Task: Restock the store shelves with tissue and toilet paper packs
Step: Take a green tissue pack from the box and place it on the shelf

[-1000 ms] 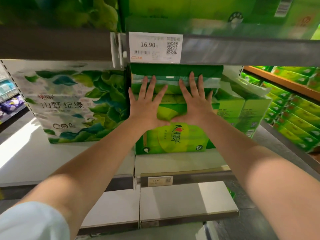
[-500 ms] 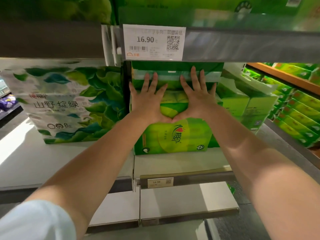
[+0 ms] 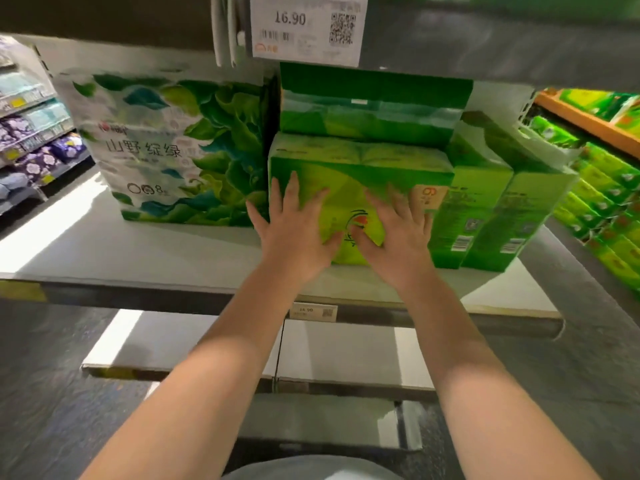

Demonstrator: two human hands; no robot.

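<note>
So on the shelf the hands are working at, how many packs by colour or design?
Plain green packs: 4, the front pack under both hands, one behind it, two side-on to the right.
White leaf-print pack: 1.
Total: 5.

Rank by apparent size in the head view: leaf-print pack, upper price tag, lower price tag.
1. leaf-print pack
2. upper price tag, though it sits nearer the camera
3. lower price tag
</note>
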